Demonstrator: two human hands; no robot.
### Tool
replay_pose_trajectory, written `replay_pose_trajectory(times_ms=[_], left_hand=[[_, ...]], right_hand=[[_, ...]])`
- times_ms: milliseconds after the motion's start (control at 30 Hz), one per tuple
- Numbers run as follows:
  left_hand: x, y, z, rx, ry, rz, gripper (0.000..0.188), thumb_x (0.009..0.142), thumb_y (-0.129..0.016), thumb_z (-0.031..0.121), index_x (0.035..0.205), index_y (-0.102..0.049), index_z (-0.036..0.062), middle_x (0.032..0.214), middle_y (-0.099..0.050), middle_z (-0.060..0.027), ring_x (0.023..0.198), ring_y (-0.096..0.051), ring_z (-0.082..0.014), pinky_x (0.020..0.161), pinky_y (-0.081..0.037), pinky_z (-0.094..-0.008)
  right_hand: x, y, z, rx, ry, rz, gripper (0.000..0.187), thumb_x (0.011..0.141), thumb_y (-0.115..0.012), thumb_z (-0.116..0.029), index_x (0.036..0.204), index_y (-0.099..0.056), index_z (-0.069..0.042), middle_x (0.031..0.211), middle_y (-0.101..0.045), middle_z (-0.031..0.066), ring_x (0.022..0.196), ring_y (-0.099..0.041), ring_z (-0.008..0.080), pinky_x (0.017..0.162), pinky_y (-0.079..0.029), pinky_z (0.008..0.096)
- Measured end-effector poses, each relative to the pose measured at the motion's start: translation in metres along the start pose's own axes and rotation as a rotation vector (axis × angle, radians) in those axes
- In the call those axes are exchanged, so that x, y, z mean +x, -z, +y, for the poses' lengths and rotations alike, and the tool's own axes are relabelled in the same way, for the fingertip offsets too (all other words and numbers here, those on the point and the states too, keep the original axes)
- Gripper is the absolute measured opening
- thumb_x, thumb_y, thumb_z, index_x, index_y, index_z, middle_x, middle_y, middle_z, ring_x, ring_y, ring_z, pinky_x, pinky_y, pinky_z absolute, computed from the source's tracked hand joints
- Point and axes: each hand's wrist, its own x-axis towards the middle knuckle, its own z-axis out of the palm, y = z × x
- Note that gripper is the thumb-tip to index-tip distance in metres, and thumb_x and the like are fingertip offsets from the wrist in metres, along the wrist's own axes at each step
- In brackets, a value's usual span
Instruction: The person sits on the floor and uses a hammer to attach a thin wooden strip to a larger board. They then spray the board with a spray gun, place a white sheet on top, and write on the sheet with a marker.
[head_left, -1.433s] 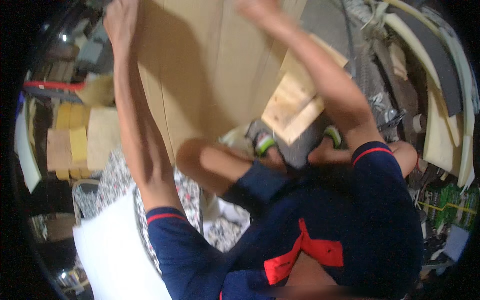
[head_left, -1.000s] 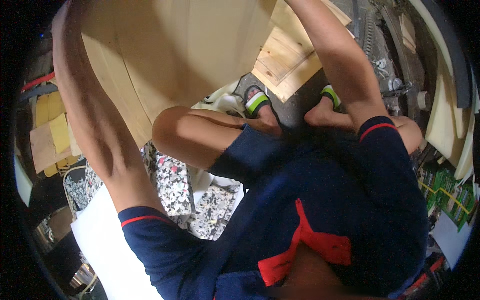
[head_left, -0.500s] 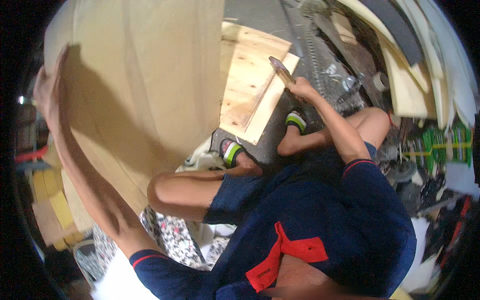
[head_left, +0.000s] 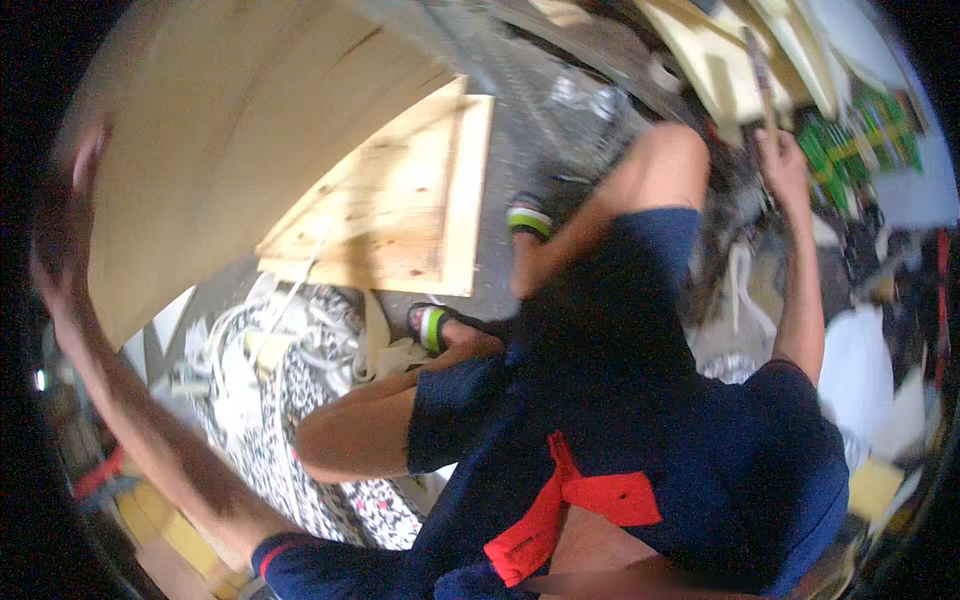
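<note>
A large tan panel (head_left: 220, 140) stands tilted at upper left, its lower right edge raised above the ground. My left hand (head_left: 70, 220), blurred near the left rim, grips the panel's outer side with the thumb over its face. My right hand (head_left: 785, 165) is out at the right, closed round the handle of a slim wooden-handled tool (head_left: 762, 85) pointing up and away. The tool has a dark far end; its exact kind is blurred. Partly behind the panel, a pale plywood board (head_left: 400, 200) with knots and a wooden border lies on the floor.
My sandalled feet (head_left: 432, 325) flank the plywood's near corner. White strips and black-and-white speckled fabric (head_left: 290, 390) lie beside my left knee. Cream foam-like sheets (head_left: 690, 60), a green crate-like item (head_left: 860, 150) and clutter crowd the right.
My right hand has swung the tool from above the plywood far out to the right. The panel has tilted and its lower edge has risen, uncovering white strips; my left hand stays at its side.
</note>
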Motion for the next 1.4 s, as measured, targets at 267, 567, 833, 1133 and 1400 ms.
replay_pose_trajectory(times_ms=[267,567,833,1133,1400], left_hand=[[-0.110,-0.055,0.151,-0.051,-0.335,-0.225,0.024,0.065,-0.070,0.011,0.085,-0.056,0.0106,0.085,-0.060,-0.0073,0.085,-0.061,-0.0257,0.079,-0.048,-0.0438],[-0.181,-0.032,0.200,0.056,0.004,-0.088,0.030,0.062,-0.075,0.018,0.090,-0.066,0.0107,0.096,-0.066,-0.0035,0.093,-0.061,-0.0277,0.088,-0.047,-0.0469],[-0.216,-0.118,0.280,-1.095,1.106,0.668,0.090,0.075,-0.083,0.007,0.150,-0.032,-0.0012,0.156,-0.034,-0.0180,0.143,-0.038,-0.0297,0.111,-0.043,-0.0440],[-0.154,-0.155,0.294,-0.883,0.659,0.449,0.140,0.065,-0.089,0.050,0.158,0.004,0.0025,0.163,0.007,-0.0288,0.152,-0.003,-0.0429,0.121,-0.018,-0.0510],[-0.107,-0.188,0.371,-0.637,0.693,0.521,0.153,0.058,-0.095,0.040,0.152,0.016,-0.0050,0.154,0.014,-0.0428,0.145,0.005,-0.0587,0.120,-0.010,-0.0564]], right_hand=[[-0.226,-0.062,0.185,-0.200,-0.432,-0.341,0.044,0.093,-0.064,-0.033,0.112,-0.062,0.007,0.102,-0.069,0.0255,0.097,-0.067,0.0370,0.085,-0.050,0.0443],[-0.297,-0.137,0.266,-0.480,-0.113,-0.518,0.045,0.092,-0.059,-0.035,0.107,-0.062,0.008,0.099,-0.066,0.0313,0.096,-0.062,0.0490,0.086,-0.047,0.0547],[-0.148,-0.101,0.241,-0.449,-0.182,-0.302,0.052,0.094,-0.056,-0.045,0.104,-0.065,0.006,0.098,-0.067,0.0309,0.094,-0.062,0.0506,0.084,-0.047,0.0553],[-0.020,-0.072,-0.179,0.582,0.544,-0.533,0.035,0.100,-0.045,-0.006,0.132,-0.057,0.001,0.125,-0.062,0.0126,0.106,-0.063,0.0200,0.094,-0.051,0.0322],[-0.074,-0.085,-0.436,0.370,1.026,-0.920,0.065,0.082,-0.075,-0.033,0.133,-0.056,0.003,0.104,-0.068,0.0154,0.086,-0.065,0.0178,0.078,-0.053,0.0329]])
